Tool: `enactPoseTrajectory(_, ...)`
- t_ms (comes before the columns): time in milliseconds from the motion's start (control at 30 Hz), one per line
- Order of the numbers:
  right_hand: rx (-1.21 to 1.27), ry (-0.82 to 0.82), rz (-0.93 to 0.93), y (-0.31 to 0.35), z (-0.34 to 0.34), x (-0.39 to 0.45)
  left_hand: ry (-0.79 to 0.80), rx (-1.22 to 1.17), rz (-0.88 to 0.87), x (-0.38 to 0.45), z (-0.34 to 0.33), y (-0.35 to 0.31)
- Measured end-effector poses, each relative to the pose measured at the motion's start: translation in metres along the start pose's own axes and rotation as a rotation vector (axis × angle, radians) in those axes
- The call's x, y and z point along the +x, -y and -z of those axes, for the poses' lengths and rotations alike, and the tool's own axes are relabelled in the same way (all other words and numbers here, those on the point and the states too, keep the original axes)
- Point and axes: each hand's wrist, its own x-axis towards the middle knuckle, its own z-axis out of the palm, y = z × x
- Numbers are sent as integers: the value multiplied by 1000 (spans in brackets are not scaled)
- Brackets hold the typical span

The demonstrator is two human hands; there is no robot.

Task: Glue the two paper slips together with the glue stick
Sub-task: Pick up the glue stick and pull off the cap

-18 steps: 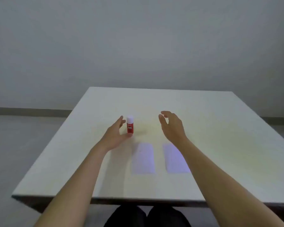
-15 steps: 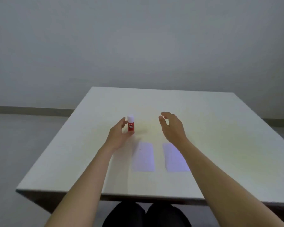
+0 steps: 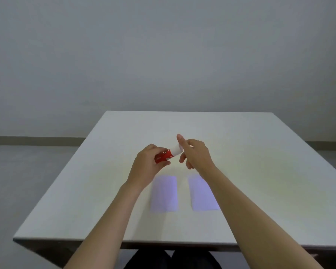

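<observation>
My left hand (image 3: pixel 146 166) holds the red glue stick (image 3: pixel 165 155) by its body, lifted off the table and tilted, white cap (image 3: pixel 177 149) pointing right. My right hand (image 3: pixel 195 154) is at the cap end, index finger raised beside the cap and thumb below it; whether it grips the cap I cannot tell. Two pale lilac paper slips lie flat side by side below the hands: the left slip (image 3: pixel 164 194) and the right slip (image 3: pixel 202 195), whose far right corner is hidden by my right forearm.
The white table (image 3: pixel 260 171) stretches wide around the slips, its near edge just above my dark-clothed knees (image 3: pixel 171 259). A grey wall and floor lie beyond the far edge.
My left hand has closed on the glue stick, lifted it off the table and tipped it sideways. My right hand has moved left up to the cap.
</observation>
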Motion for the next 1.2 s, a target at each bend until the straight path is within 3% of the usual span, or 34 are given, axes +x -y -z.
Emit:
enactPoseTrajectory(133, 5, 55, -52, -1, 10, -7, 6, 157, -126, -1, 8, -18)
enactPoseTrajectory(267, 140, 302, 50, -7, 28, -17, 29, 230, -142, -5, 7, -24)
enactPoseTrajectory(333, 108, 350, 54, -9, 34, -21, 46, 239, -136, -8, 2, -27)
enactPoseTrajectory(500, -61, 234, -156, -5, 35, -26, 51, 262, -138, -13, -7, -34)
enactPoseTrajectory(633, 15, 334, 37, -11, 40, -26, 43, 270, -127, -12, -4, -37)
enactPoseTrajectory(800, -10, 253, -154, -7, 39, -28, 37, 298, -130, -11, 0, -36)
enactPoseTrajectory(967, 77, 341, 32, -12, 43, -25, 31, 297, -117, -11, 2, -35)
enactPoseTrajectory(1133, 26, 259, -91, -8, 35, -26, 54, 314, -124, -13, 1, -37)
enactPoseTrajectory(1200, 6, 234, -33, -9, 33, -23, 53, 318, -119, -14, 0, -37)
